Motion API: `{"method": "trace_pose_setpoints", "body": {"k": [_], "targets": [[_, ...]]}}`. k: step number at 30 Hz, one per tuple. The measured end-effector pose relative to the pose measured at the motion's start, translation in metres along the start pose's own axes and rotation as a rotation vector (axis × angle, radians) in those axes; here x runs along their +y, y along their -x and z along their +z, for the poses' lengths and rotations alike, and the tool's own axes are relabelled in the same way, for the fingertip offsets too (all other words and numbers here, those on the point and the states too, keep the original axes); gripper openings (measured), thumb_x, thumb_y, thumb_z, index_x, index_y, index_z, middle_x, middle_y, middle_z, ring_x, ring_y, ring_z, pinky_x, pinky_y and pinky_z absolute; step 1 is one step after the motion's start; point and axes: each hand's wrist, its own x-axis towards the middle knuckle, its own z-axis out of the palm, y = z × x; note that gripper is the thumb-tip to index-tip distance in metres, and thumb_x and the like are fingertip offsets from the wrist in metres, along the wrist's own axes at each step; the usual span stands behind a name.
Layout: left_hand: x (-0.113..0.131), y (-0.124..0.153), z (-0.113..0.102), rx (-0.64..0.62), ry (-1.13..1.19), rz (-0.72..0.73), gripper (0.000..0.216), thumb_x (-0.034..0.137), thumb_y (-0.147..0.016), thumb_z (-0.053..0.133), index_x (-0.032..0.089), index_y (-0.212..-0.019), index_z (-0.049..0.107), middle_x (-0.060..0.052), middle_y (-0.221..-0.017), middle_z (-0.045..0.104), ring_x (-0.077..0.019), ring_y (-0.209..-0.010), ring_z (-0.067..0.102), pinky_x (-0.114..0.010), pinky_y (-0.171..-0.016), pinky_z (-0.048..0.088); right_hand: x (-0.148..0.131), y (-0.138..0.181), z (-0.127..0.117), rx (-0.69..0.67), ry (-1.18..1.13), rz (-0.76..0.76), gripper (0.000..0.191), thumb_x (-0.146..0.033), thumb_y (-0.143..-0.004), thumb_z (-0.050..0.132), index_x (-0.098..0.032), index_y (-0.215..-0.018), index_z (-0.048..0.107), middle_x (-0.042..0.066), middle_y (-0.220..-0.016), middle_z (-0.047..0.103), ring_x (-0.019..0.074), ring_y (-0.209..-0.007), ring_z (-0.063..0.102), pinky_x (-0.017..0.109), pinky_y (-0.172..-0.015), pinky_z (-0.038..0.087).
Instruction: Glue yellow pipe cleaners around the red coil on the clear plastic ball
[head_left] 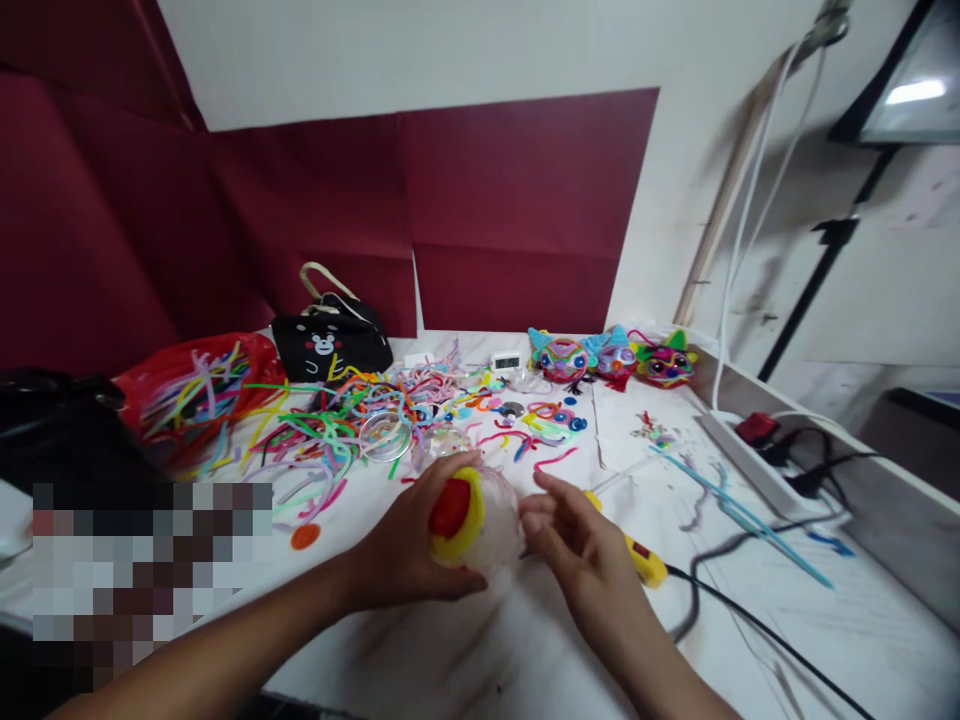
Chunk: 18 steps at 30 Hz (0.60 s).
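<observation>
My left hand (401, 540) is wrapped round a clear plastic ball (499, 525) from its left side, holding it just above the table. On the ball's near left side sits a red oval piece (450, 508), edged by a fuzzy yellow strip (471, 530). At the right side of the ball is my right hand (589, 550), its fingers curled and the thumb and forefinger tips close together; whatever lies between them is too blurred to make out. Partly hidden behind that hand lies a yellow corded tool (646, 562) with a switch, apparently a hot glue gun.
Pipe cleaners (337, 420) in many colours spread across the table's left and back. Decorated animal-head balls (564, 360) stand at the back right. A white power strip (757, 470) with cords lies along the right edge. A black bag (337, 345) and a small digital clock (506, 362) stand behind.
</observation>
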Motion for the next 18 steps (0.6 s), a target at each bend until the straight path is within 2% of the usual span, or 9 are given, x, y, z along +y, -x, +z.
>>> {"method": "trace_pose_setpoints", "body": {"k": [3,5,9,11,12,14,16,18], "targets": [[-0.018,0.004,0.001,-0.098,-0.015,-0.171,0.145,0.072,-0.061,0.108,0.03,-0.181,0.038,-0.019,-0.182,0.053,-0.052,-0.167,0.052,-0.066,-0.138,0.047,0.001,0.005,-0.003,0.113,0.215,-0.192,0.05,-0.051,-0.102,0.087,-0.029,-0.146,0.076,0.01,-0.125,0.085,0.0232,-0.092,0.079,0.034,-0.075,0.065],[-0.024,0.005,0.003,-0.167,-0.012,-0.245,0.152,0.072,-0.058,0.108,0.029,-0.183,0.035,-0.02,-0.183,0.053,-0.052,-0.167,0.052,-0.067,-0.138,0.045,0.001,0.008,-0.003,0.108,0.309,-0.266,0.045,-0.046,-0.106,0.08,-0.031,-0.149,0.073,0.01,-0.125,0.084,0.0233,-0.092,0.079,0.033,-0.073,0.064],[-0.014,0.001,0.005,-0.22,-0.022,-0.306,0.157,0.072,-0.054,0.11,0.028,-0.185,0.035,-0.021,-0.186,0.049,-0.0511,-0.169,0.05,-0.068,-0.141,0.04,0.002,0.012,-0.002,0.08,0.434,-0.41,0.041,-0.036,-0.109,0.074,-0.032,-0.149,0.069,0.007,-0.119,0.084,0.0227,-0.091,0.079,0.034,-0.077,0.065],[-0.002,-0.003,0.0,-0.251,-0.039,-0.288,0.156,0.075,-0.053,0.11,0.028,-0.184,0.04,-0.021,-0.187,0.048,-0.05,-0.17,0.051,-0.066,-0.14,0.042,0.003,0.013,-0.002,0.082,0.472,-0.466,0.041,-0.034,-0.11,0.072,-0.033,-0.15,0.068,0.006,-0.117,0.085,0.0228,-0.091,0.08,0.035,-0.082,0.066],[0.004,-0.006,-0.006,-0.283,-0.067,-0.245,0.149,0.077,-0.058,0.109,0.027,-0.183,0.043,-0.02,-0.186,0.051,-0.048,-0.169,0.053,-0.064,-0.139,0.046,0.002,0.015,-0.001,0.086,0.488,-0.483,0.04,-0.033,-0.11,0.071,-0.033,-0.15,0.069,0.006,-0.116,0.085,0.0232,-0.093,0.08,0.036,-0.085,0.067],[0.011,-0.015,-0.027,-0.198,-0.18,-0.118,0.122,0.083,-0.066,0.103,0.03,-0.169,0.065,-0.016,-0.168,0.072,-0.0437,-0.153,0.07,-0.056,-0.129,0.06,-0.001,0.018,0.0,0.084,0.513,-0.498,0.036,-0.032,-0.111,0.07,-0.033,-0.147,0.071,0.006,-0.116,0.086,0.0243,-0.096,0.082,0.038,-0.09,0.068],[0.007,-0.031,-0.059,-0.066,-0.239,-0.115,0.079,0.081,-0.093,0.085,0.03,-0.153,0.078,-0.013,-0.156,0.08,-0.0397,-0.144,0.075,-0.054,-0.125,0.062,-0.006,0.022,0.002,0.061,0.532,-0.505,0.03,-0.03,-0.112,0.069,-0.032,-0.141,0.074,0.007,-0.115,0.087,0.0253,-0.099,0.083,0.039,-0.093,0.069],[-0.008,-0.055,-0.099,0.072,-0.31,-0.146,0.059,0.071,-0.116,0.06,0.023,-0.145,0.08,-0.015,-0.149,0.081,-0.0397,-0.139,0.076,-0.058,-0.122,0.063,-0.01,0.026,0.005,0.029,0.543,-0.524,0.026,-0.027,-0.111,0.069,-0.032,-0.136,0.076,0.008,-0.113,0.087,0.0262,-0.1,0.084,0.038,-0.093,0.07]]}}
